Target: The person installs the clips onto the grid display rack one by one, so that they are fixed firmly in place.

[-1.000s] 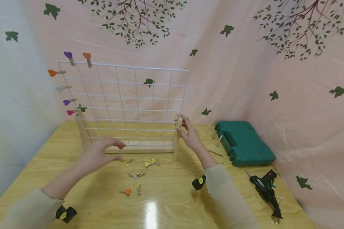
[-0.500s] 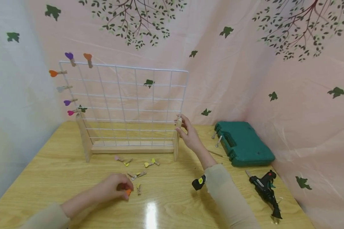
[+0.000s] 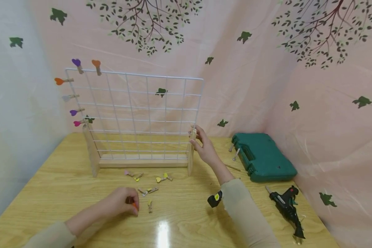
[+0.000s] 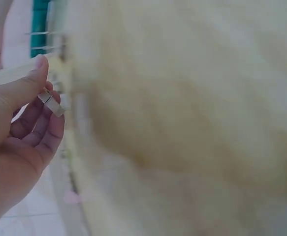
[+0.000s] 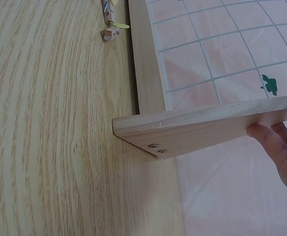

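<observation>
My left hand [image 3: 119,202] pinches an orange heart clothespin [image 3: 134,205] over the table's front left part. In the left wrist view the wooden clip [image 4: 52,104] shows between thumb and curled fingers. My right hand [image 3: 207,148] grips the top of the stand's right wooden upright [image 5: 207,125], beside the white wire grid [image 3: 149,109]. Heart clothespins are clipped along the grid's left edge and top left corner, among them a pink one [image 3: 77,123] and a purple one [image 3: 76,62]. Loose on the table lie a yellow-heart clothespin [image 3: 159,179], a pink-heart one [image 3: 127,173] and several more.
A green plastic case [image 3: 268,158] lies at the right, with two bolts close by its handle side. In front of it is a black glue gun [image 3: 286,205]. A thin stick [image 3: 232,167] lies between the case and the stand. Printed cloth hangs behind the table.
My left hand has come down from near the stand's base toward the front and taken hold of the orange heart clothespin. The right hand keeps its grip on the upright.
</observation>
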The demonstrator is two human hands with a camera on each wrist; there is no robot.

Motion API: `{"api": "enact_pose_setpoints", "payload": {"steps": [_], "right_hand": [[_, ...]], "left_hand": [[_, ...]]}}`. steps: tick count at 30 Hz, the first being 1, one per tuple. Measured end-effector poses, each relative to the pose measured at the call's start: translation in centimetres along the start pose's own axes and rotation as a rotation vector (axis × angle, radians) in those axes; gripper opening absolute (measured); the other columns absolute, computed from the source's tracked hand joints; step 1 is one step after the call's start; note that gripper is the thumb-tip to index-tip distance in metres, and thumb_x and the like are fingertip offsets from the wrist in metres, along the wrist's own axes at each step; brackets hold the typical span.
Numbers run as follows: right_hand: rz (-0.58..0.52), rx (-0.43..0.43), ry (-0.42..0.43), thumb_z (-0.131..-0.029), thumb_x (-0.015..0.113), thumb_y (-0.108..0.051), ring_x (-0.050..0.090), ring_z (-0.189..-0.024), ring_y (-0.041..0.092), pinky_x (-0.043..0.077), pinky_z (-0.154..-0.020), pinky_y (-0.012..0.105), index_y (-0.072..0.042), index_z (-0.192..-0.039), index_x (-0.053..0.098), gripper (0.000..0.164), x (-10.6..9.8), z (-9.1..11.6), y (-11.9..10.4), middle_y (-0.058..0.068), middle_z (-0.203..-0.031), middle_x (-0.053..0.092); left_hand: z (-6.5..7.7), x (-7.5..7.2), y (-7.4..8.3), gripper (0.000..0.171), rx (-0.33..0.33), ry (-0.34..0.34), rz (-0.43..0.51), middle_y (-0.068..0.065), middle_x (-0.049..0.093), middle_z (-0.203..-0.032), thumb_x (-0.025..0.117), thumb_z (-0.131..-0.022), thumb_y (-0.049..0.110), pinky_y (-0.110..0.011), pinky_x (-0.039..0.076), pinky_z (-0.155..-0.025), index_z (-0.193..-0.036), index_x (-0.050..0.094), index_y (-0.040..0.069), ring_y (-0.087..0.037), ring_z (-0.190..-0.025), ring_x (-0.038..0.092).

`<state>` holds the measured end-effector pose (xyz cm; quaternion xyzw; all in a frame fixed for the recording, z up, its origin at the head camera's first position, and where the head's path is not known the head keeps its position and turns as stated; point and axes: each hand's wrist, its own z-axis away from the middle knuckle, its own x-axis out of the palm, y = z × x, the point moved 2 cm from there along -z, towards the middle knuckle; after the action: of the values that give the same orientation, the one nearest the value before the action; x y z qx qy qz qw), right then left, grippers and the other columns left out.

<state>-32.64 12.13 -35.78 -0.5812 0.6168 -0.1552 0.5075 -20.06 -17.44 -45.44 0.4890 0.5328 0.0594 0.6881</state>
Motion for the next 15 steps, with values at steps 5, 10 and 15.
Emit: {"api": "enact_pose_setpoints", "payload": {"steps": [5,10,15], "right_hand": [[0.002,0.007,0.007,-0.091,0.047,-0.006,0.042,-0.117,0.036,0.049,-0.077,0.045,-0.005,-0.137,0.025,0.051,0.0,0.0,-0.1,0.02,-0.126,0.044],[-0.002,0.002,0.008,-0.091,0.048,-0.007,0.043,-0.116,0.036,0.049,-0.076,0.044,-0.004,-0.137,0.025,0.051,0.0,0.0,0.0,0.021,-0.126,0.044],[-0.004,0.007,0.005,-0.091,0.048,-0.007,0.043,-0.116,0.036,0.049,-0.077,0.044,-0.004,-0.137,0.025,0.052,0.0,0.0,0.0,0.02,-0.126,0.044]], "left_hand": [[-0.5,-2.0,1.9,0.011,-0.012,0.075,-0.041,0.013,0.059,-0.069,0.073,-0.069,0.023,-0.025,0.049,-0.064,-0.072,0.062,0.021,-0.004,-0.061,0.052],[-1.1,-5.1,4.5,0.013,-0.033,0.24,-0.137,0.013,0.059,-0.067,0.072,-0.068,0.032,-0.023,0.046,-0.059,-0.071,0.064,0.022,-0.004,-0.058,0.049],[-1.4,-9.1,7.4,0.007,0.006,0.417,-0.17,0.01,0.063,-0.073,0.071,-0.072,0.02,-0.018,0.049,-0.057,-0.077,0.066,0.021,-0.002,-0.065,0.058]]}}
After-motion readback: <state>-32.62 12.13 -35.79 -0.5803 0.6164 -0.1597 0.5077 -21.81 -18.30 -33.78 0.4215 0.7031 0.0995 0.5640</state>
